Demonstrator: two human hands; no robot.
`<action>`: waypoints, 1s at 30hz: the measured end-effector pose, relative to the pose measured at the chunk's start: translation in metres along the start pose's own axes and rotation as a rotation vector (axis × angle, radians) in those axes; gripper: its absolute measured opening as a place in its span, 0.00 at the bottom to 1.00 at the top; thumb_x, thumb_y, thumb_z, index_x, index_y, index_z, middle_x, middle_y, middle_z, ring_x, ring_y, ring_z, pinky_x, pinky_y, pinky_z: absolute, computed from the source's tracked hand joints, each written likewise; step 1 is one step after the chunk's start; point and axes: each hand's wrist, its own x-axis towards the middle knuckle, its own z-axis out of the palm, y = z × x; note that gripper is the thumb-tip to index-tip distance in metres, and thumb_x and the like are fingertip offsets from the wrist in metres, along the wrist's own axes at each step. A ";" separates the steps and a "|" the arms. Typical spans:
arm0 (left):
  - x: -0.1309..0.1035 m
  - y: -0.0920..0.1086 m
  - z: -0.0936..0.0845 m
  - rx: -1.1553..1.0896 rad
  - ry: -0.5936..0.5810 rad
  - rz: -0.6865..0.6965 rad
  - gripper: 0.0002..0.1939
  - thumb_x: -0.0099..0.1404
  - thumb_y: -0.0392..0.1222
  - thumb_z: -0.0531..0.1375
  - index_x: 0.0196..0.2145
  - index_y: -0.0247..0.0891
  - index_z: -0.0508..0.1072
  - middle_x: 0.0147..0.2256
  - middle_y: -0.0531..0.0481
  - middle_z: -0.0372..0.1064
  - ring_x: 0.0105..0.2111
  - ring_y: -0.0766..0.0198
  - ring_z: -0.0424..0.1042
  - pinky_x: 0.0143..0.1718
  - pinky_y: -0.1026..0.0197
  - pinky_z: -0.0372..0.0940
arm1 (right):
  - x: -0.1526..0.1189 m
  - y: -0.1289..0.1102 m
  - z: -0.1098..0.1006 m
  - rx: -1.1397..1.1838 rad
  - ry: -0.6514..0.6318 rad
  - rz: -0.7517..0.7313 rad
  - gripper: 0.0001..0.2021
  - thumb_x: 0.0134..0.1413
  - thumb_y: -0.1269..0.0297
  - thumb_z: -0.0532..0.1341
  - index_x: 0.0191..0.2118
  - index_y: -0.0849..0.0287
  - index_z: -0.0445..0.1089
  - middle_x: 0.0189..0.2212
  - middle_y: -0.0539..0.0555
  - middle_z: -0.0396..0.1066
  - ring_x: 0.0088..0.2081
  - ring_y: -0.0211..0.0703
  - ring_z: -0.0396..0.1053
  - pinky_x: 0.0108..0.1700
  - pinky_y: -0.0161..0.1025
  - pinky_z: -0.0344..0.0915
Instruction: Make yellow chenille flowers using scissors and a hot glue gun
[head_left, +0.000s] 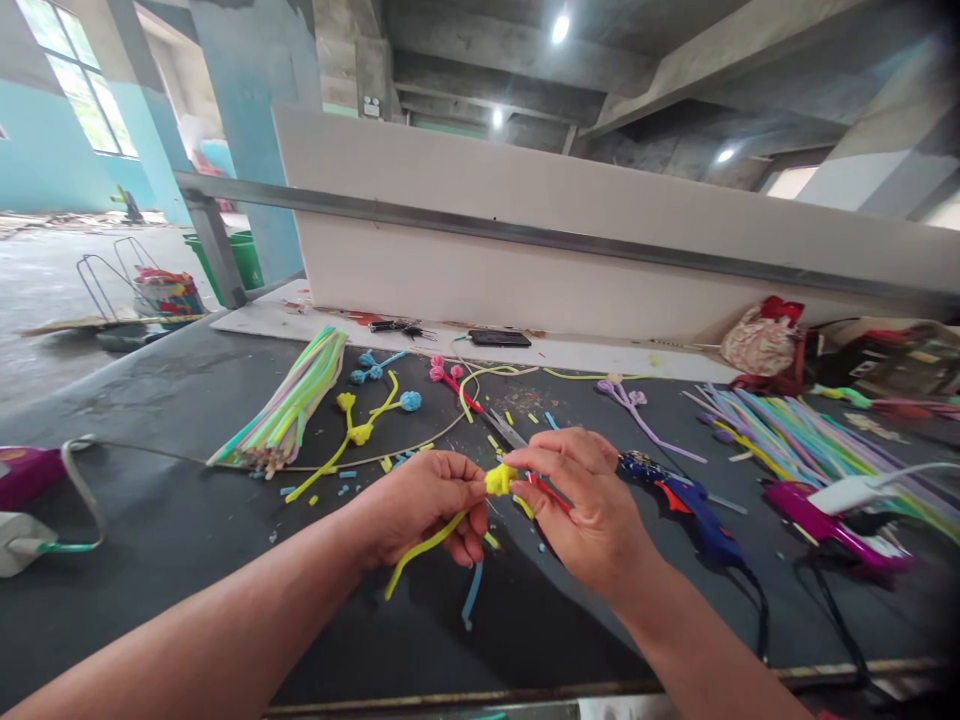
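In the head view, my left hand (435,500) pinches a yellow pipe cleaner that is bunched into a small knot (498,480), its tail (421,553) trailing down to the left. The fingertips of my right hand (589,505) close on the knot's other side. Red-handled scissors (504,430) show just behind my right hand, blades toward the back; my fingers partly cover their handles. Below my left hand is a short blue pipe cleaner piece (472,597). A yellow branched pipe cleaner stem (360,433) with a blue ball lies beyond my left hand.
A bundle of pastel pipe cleaners (289,400) lies at left, more (787,430) at right. A blue glue gun (697,520) and a purple power strip (832,530) are right of my hands. Behind lie blue (371,368), pink (446,370) and purple stems (637,410), and a phone (499,339).
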 end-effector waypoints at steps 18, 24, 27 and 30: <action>0.001 0.002 0.003 0.053 0.106 0.016 0.06 0.59 0.37 0.56 0.26 0.34 0.65 0.19 0.53 0.66 0.16 0.69 0.68 0.18 0.67 0.65 | 0.000 -0.004 0.003 -0.084 -0.007 0.001 0.04 0.53 0.71 0.61 0.33 0.55 0.72 0.29 0.50 0.68 0.33 0.39 0.66 0.43 0.44 0.52; 0.002 -0.002 0.000 0.004 0.079 0.021 0.08 0.59 0.40 0.57 0.26 0.33 0.64 0.20 0.52 0.67 0.17 0.68 0.69 0.18 0.67 0.65 | 0.000 -0.005 0.003 -0.084 0.060 -0.005 0.05 0.51 0.72 0.62 0.28 0.56 0.70 0.28 0.49 0.67 0.31 0.39 0.64 0.42 0.46 0.52; 0.002 -0.002 -0.001 -0.027 0.094 0.027 0.08 0.58 0.41 0.59 0.28 0.34 0.64 0.20 0.52 0.67 0.17 0.67 0.69 0.18 0.66 0.65 | -0.002 -0.002 0.008 -0.028 0.123 0.082 0.04 0.51 0.71 0.63 0.28 0.57 0.69 0.30 0.51 0.66 0.33 0.41 0.65 0.41 0.46 0.54; 0.002 -0.001 0.000 -0.045 0.097 0.023 0.09 0.58 0.41 0.59 0.28 0.34 0.64 0.20 0.52 0.67 0.17 0.67 0.69 0.18 0.66 0.65 | -0.005 -0.002 0.015 0.035 0.125 0.209 0.04 0.50 0.70 0.63 0.28 0.58 0.69 0.32 0.53 0.65 0.36 0.44 0.65 0.41 0.46 0.57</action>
